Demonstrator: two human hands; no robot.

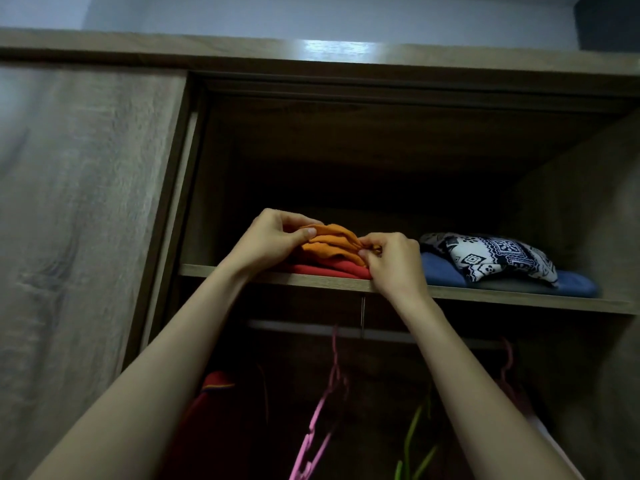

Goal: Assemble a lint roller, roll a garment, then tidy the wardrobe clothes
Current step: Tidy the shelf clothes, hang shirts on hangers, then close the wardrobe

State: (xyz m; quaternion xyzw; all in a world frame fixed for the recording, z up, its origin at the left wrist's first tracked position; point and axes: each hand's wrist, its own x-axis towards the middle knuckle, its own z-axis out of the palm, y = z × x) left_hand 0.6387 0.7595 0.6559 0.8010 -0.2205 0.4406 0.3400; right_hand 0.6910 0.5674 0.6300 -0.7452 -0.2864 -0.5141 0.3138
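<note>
Obs: folded orange cloth garment lies on a folded red garment near the front edge of the wooden wardrobe shelf; risk: an uneven tug drags the red layer forward off the lip, or the folds open. Left hand curls round its left end, thumb on top; right hand pinches the right corner, apparently (dim view); both arms reach upward.

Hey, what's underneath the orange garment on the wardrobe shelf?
A folded red garment lies under the orange garment, resting on the shelf. The left hand and right hand gripping it cover both ends of the red one.
</note>
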